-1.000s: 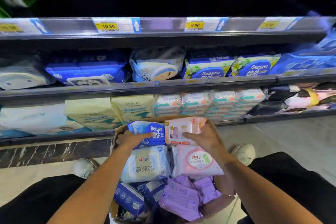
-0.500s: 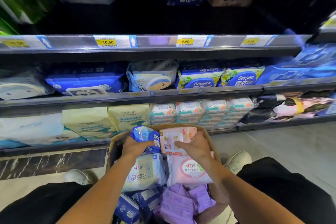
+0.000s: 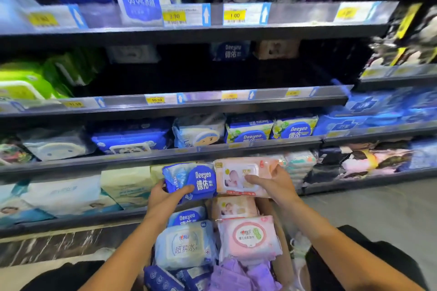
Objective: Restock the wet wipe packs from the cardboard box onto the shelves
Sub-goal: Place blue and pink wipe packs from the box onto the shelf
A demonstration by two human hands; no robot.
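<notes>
My left hand grips a blue Deeyeo wipe pack lifted above the cardboard box. Beside it, my right hand holds a pink baby wipe pack at the same height, in front of the lowest shelves. Inside the box lie more packs: a blue Deeyeo pack, a pale blue pack, a pink round-label pack, another pink baby pack and purple packs.
Several shelves rise ahead with price strips. The middle shelf is dark and mostly bare, with one Deeyeo pack at its back and green packs at left. Lower shelves hold blue, white and cream packs. Grey floor lies to the right.
Both hands have lifted their packs up out of the box. The view has tilted up, so higher shelves now show.
</notes>
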